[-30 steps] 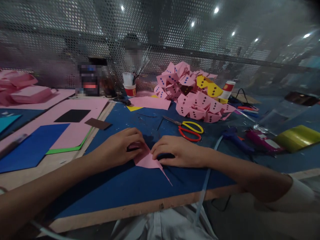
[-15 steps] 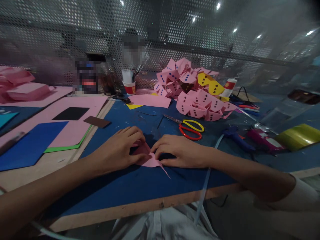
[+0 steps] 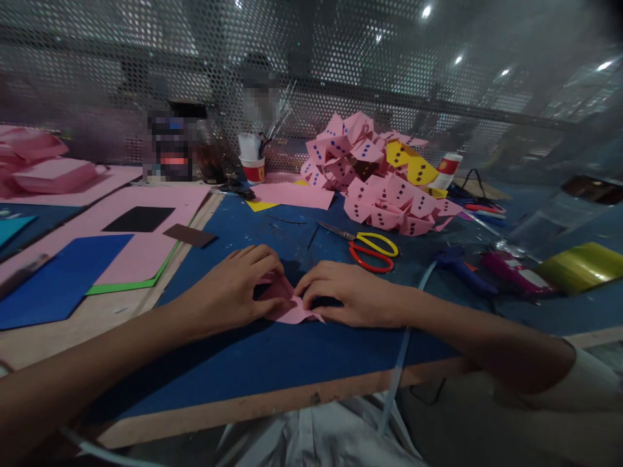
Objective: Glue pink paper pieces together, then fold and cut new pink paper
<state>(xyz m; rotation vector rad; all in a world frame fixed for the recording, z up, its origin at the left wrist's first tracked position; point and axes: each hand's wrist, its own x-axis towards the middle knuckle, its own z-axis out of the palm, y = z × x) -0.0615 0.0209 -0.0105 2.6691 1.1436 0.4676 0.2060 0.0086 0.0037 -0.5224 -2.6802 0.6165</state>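
Note:
Between my hands, low over the blue work surface (image 3: 233,370), is a folded piece of pink paper (image 3: 291,312). My left hand (image 3: 250,285) grips its left side, thumb in front and fingers curled behind. On the right side, my right hand (image 3: 335,293) pinches the paper with its fingertips close to the left thumb. Part of the paper is hidden behind the fingers. Just beyond my right hand lie scissors (image 3: 372,250) with one yellow and one red handle.
A heap of folded pink pieces with dark squares (image 3: 379,194) stands at the back. On the right are a blue glue gun (image 3: 462,267) and a yellow roll (image 3: 581,267). Blue (image 3: 68,279), black (image 3: 139,219) and brown (image 3: 189,235) sheets lie left. A paper cup (image 3: 253,170) holds tools.
The thin pink tip that stuck out toward the front right has drawn in toward my right fingers. Both hands keep nearly the same place and grip.

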